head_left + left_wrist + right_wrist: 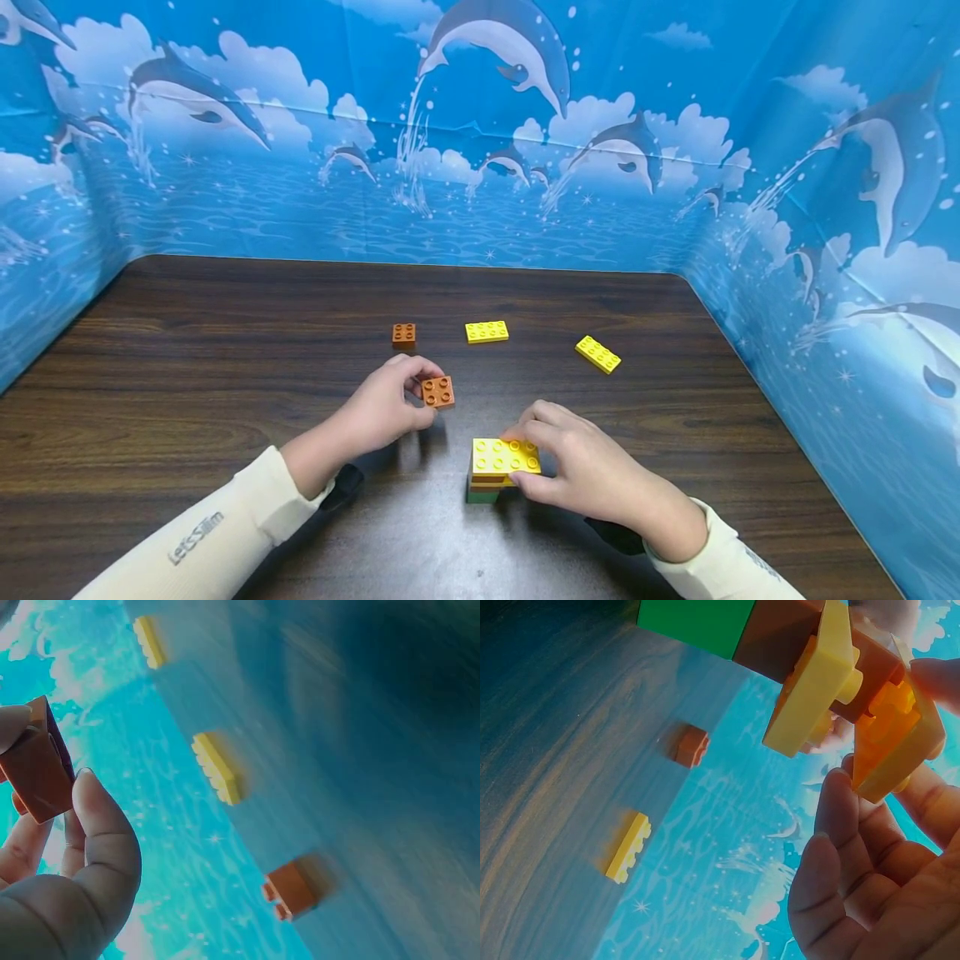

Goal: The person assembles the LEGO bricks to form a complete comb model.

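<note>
Orange brick point(438, 392) is pinched in the left hand point(384, 407), a stacked yellow brick point(492, 457) in the right hand point(581, 458).

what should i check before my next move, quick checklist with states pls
1. Left hand gripping the orange brick: ok
2. Its studs facing up: ok, four show in the head view
3. Right hand holding the top yellow plate: ok
4. Stack upright on the table: ok
5. Top plate pressed fully down: cannot tell
6. Brick lined up over the stack: not ok, off to its left
</note>
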`<state>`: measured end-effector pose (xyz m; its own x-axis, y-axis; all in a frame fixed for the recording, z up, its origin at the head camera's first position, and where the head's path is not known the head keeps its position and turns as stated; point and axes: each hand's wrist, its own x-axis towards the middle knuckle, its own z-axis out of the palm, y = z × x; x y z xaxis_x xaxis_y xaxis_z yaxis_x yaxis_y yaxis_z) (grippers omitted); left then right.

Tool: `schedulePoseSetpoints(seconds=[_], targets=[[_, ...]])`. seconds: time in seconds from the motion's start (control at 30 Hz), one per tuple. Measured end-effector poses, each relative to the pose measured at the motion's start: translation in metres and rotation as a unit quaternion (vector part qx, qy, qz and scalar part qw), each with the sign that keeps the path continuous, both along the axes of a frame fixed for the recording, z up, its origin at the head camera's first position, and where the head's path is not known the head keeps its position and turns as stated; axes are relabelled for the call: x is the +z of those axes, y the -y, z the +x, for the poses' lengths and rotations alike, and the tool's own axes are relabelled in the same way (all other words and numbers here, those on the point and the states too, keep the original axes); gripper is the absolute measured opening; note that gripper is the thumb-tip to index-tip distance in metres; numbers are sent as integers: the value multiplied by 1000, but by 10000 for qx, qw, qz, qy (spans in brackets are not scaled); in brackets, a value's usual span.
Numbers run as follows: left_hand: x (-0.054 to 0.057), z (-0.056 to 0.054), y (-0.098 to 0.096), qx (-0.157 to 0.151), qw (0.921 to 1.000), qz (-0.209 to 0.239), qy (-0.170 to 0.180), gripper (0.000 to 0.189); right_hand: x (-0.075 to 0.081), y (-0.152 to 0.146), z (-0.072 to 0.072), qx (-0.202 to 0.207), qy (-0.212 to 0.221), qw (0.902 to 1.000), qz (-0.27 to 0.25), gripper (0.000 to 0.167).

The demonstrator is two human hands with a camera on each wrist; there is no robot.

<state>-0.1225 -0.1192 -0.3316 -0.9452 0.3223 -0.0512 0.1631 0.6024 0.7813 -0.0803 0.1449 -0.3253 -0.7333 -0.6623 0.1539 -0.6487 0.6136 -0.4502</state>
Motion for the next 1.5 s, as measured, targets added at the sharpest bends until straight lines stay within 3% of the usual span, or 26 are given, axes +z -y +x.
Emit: schedulePoseSetpoints(seconds=[0.3,0.87,1.17,1.5], targets=[[13,15,-6,-259,9987,447,9,39,1,0,0,-37,72,10000,14,34],[26,34,-17,-617,9970,387,-272,37,1,-1,-1,27,45,10000,-22,33],[28,39,-22,-986,9938,465,-200,37,2,-1,-1,9,104,9999,14,33],[25,42,-28,-1192,9912,502,-295,35,1,-1,-2,122,71,9999,-46,30]])
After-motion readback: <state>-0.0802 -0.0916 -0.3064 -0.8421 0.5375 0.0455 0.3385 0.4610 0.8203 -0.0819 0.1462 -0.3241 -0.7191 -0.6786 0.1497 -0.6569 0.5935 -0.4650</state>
